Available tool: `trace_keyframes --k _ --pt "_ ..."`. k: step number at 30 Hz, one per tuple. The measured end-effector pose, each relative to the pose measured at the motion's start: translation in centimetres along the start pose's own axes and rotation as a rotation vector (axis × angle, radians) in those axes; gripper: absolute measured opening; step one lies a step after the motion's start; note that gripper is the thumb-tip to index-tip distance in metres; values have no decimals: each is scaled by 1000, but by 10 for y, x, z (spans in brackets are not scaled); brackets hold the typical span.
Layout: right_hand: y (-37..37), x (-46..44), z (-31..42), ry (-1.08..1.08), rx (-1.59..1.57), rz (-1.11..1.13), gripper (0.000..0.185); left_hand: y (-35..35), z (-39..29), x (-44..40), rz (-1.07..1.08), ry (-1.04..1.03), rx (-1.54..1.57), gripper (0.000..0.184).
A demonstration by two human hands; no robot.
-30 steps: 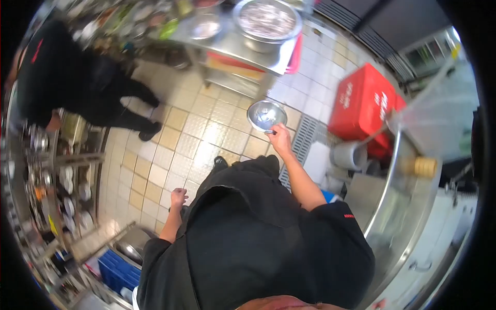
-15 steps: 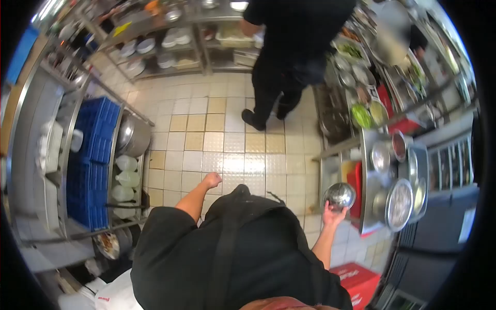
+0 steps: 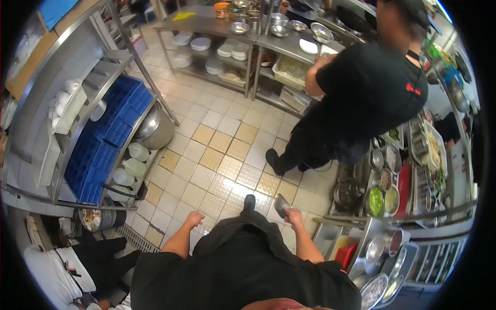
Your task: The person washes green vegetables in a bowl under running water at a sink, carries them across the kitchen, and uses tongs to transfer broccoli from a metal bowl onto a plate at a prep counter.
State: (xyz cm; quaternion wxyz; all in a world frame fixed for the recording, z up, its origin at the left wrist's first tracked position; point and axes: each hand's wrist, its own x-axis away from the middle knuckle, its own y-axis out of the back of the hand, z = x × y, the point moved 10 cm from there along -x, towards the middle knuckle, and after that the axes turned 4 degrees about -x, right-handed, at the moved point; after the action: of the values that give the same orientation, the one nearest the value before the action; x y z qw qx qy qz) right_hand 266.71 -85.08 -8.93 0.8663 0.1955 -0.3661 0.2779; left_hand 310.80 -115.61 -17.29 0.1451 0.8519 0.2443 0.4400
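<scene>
My right hand grips a metal bowl by its edge, in front of my body at the right. The bowl is tilted and seen nearly from the side, so its inside is hidden. My left hand hangs in front of me at the left, fingers curled closed, with nothing visible in it. Both hands are over the tiled floor, away from the shelves and counters.
A co-worker in black stands ahead right, near a steel counter with bowls. Blue crates fill the left rack. Food containers line the right side. Another person in white is at lower left.
My right hand has swung inward with the bowl, from beside the right-hand counter to in front of me. My view has turned and tilted up; the co-worker now appears farther right.
</scene>
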Motion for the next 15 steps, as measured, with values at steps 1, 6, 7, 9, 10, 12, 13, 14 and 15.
trace_keyframes --k 1,6,7,9,10,12,13,14,15 --pt "-20 -15 18 19 64 39 27 3 11 -7 17 -48 -177 18" --pt "-131 -61 120 80 174 287 24 40 31 -4 21 -40 -339 24" --pt "-151 -69 137 82 190 343 24 53 19 4 28 -88 -476 24" --pt "-186 -75 178 104 209 395 24 84 18 11 -64 78 -275 25" --pt "-201 -76 200 116 221 417 24 97 26 14 -165 284 71 25" --pt "-230 -82 237 132 240 458 22 113 31 16 -259 491 471 28" --pt "-244 -90 251 130 251 473 21 116 34 12 -256 499 518 30" --pt "-257 -96 262 124 260 487 20 117 39 11 -251 510 563 32" --pt "-268 -106 274 128 261 486 19 115 59 -8 -196 363 357 32"
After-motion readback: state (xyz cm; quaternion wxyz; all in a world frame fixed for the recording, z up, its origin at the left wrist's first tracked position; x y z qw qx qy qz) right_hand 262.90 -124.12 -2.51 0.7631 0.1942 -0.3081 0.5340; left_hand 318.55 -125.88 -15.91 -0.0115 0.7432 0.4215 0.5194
